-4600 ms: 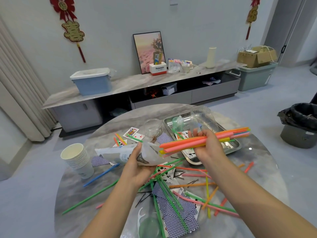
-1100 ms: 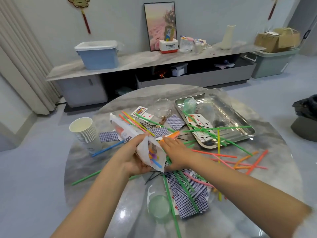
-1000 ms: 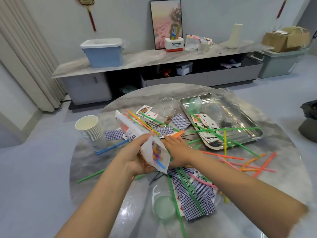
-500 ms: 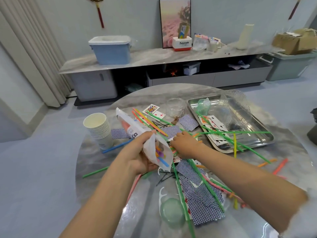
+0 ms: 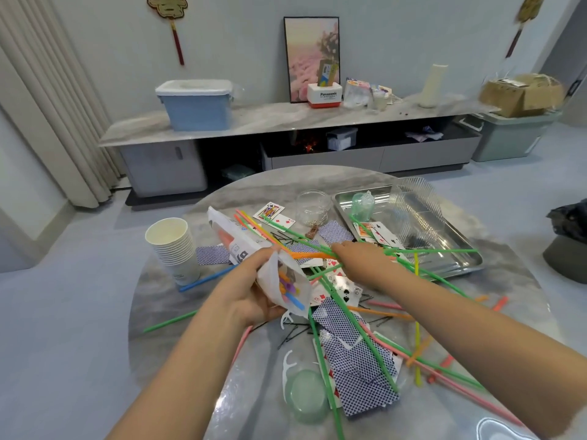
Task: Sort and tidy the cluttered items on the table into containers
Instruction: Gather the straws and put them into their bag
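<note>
I'm in a home living room: long low marble-top TV cabinet (image 5: pixel 286 122) along the wall, framed picture (image 5: pixel 311 58) leaning on it, red hanging knot ornament (image 5: pixel 168 14), floor-length curtain (image 5: pixel 47 100), round marble table (image 5: pixel 178 319).

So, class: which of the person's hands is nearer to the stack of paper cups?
Left. The left hand holds the straw bag just beside the paper cups; the right hand lies farther off, over the straws.

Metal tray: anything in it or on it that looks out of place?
Yes. Long green straws lie slanted across the metal tray's near rim, half on the table. Playing cards sit loose inside, beside a clear plastic box and a green cup.
</note>
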### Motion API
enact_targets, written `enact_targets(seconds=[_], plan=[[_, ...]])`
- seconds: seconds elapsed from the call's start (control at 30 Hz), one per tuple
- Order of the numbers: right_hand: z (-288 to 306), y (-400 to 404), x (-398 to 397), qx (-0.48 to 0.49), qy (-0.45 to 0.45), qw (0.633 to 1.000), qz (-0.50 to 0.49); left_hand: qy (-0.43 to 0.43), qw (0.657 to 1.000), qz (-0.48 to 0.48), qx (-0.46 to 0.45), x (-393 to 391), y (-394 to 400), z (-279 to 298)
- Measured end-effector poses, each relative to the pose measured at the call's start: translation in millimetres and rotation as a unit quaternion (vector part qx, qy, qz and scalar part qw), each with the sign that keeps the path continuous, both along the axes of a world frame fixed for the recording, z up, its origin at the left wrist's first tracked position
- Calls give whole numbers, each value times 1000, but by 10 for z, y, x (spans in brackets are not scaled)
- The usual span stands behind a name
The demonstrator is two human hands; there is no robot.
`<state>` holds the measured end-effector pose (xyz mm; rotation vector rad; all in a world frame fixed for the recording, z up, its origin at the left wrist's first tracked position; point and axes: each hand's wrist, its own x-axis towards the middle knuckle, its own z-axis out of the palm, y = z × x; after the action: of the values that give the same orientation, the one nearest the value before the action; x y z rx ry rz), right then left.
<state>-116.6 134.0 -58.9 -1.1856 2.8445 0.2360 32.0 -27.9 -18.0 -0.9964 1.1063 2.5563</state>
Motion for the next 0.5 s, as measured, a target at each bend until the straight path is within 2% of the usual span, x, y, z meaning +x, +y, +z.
enact_targets(seconds=[0.17,0.27,0.4,0.47,0.5], plan=[[176,245,-12,13,51,998,-42,-4,1000,0,-5,6,-2,-25],[262,410,-31,-33,16,992,-118,-4,1000,-3,-9,7,17,-21],[326,518,32,-210,-76,956,-191,-3,1000,-8,-12,-2,35,-46],[362,543,111,-324,-120,910,-229,-4,1000,-7,-13,-7,67,-58],[376,548,154,-387,-148,874,-253,-3,1000,-6,-15,-12,88,-60]])
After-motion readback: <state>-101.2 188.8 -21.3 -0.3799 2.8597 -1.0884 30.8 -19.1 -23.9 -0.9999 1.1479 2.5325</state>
